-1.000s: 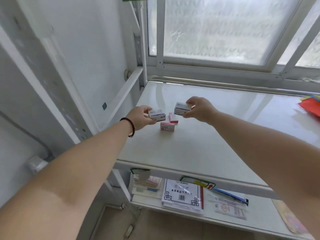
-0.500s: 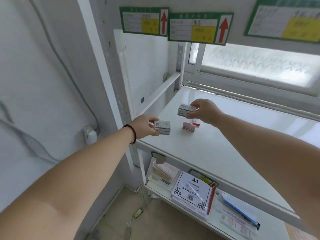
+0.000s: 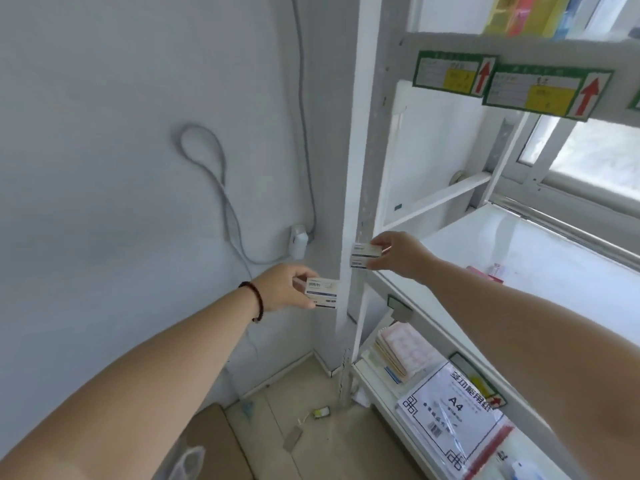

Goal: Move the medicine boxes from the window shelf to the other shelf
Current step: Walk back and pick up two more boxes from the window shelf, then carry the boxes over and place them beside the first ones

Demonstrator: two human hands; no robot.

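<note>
Beside the shelf (image 3: 540,258), left hand (image 3: 285,287) pinches one box (image 3: 322,293); right hand (image 3: 398,254) clamps another box (image 3: 363,255).

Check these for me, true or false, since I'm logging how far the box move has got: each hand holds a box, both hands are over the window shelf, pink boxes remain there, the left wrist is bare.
1. Each hand holds a white medicine box. True: left hand holds one box, right hand another.
2. Both hands are over the window shelf. False: the left is past its post, before the wall.
3. Pink boxes remain on that shelf. True.
4. The left wrist is bare. False: it wears a dark bead bracelet.
</note>
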